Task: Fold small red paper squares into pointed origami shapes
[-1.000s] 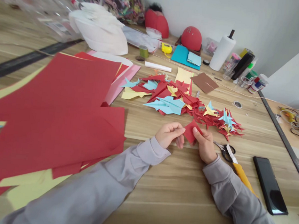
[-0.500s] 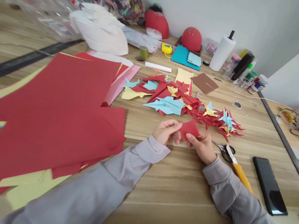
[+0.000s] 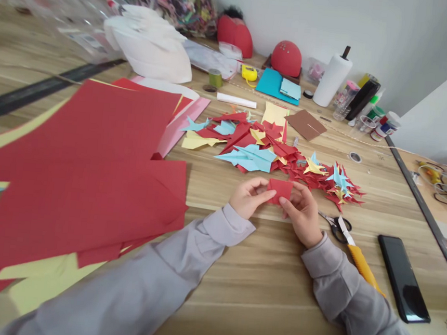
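Between my two hands is a small, roughly square piece of red paper [image 3: 279,189], held just above the table. My left hand [image 3: 250,197] pinches its left side, thumb on the front and fingers behind. On the right side, my right hand [image 3: 301,212] grips it the same way, its thumb near the lower edge. A pile of folded paper pieces [image 3: 246,133] in red, yellow and light blue lies right beyond my hands, with a light blue paper plane [image 3: 251,157] at its near side.
Large red paper sheets [image 3: 89,176] cover the table's left. Scissors [image 3: 336,228], a yellow-handled utility knife [image 3: 361,263] and a black phone [image 3: 403,279] lie to the right. Farther back stand a tape measure [image 3: 249,73], a thread cone [image 3: 333,79] and a red pincushion [image 3: 287,58].
The red paper has been turned from a tilted position to nearly level. Both hands have shifted their grip on it, and the right fingers now reach up its right edge.
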The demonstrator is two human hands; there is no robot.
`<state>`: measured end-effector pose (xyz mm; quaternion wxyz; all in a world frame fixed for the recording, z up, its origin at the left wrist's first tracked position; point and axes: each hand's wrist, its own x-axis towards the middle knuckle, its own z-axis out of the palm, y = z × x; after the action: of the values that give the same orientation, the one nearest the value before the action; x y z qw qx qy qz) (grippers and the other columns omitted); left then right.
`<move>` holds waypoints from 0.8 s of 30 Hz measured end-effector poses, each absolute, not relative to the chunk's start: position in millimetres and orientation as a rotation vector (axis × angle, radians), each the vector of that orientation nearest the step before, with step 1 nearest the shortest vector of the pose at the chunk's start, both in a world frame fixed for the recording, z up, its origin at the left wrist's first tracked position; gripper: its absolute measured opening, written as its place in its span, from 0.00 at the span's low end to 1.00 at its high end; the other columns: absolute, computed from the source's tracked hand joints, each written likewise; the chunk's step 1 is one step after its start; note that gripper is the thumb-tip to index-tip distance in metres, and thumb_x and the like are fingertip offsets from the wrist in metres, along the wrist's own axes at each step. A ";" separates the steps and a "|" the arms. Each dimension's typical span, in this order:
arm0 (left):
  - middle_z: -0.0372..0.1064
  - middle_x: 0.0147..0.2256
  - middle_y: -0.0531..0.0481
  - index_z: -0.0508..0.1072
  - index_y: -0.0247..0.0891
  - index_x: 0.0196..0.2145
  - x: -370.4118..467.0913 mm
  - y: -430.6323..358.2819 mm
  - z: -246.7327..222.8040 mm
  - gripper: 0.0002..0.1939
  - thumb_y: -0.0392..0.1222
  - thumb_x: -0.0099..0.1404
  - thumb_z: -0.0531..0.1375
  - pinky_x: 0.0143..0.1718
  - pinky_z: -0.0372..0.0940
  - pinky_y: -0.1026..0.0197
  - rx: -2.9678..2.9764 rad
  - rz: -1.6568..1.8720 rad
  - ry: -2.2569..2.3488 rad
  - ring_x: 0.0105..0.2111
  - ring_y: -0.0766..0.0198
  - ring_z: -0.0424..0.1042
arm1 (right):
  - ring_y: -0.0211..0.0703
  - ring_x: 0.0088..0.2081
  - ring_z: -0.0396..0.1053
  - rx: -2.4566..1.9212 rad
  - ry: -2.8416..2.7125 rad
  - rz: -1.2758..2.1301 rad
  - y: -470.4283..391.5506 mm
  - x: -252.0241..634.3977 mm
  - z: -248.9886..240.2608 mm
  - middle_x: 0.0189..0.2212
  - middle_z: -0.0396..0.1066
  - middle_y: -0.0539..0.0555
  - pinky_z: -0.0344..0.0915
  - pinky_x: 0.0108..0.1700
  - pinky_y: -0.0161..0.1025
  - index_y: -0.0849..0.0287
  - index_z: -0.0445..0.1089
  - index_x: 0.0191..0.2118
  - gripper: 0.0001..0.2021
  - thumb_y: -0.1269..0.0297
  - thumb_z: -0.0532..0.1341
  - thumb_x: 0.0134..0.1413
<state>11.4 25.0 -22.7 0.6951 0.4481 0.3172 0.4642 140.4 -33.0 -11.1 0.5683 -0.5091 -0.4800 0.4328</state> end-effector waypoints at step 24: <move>0.70 0.25 0.52 0.70 0.32 0.29 13.4 23.2 -19.1 0.16 0.40 0.42 0.66 0.16 0.62 0.67 0.871 1.026 0.757 0.22 0.68 0.67 | 0.33 0.22 0.63 -1.464 -1.464 0.441 -39.4 140.0 -23.0 0.31 0.70 0.52 0.62 0.24 0.32 0.55 0.59 0.55 0.22 0.65 0.56 0.54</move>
<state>13.4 23.2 -19.1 0.7165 0.3936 0.3418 0.4635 140.0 -39.4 -23.0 0.4903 -0.6028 -0.6027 0.1816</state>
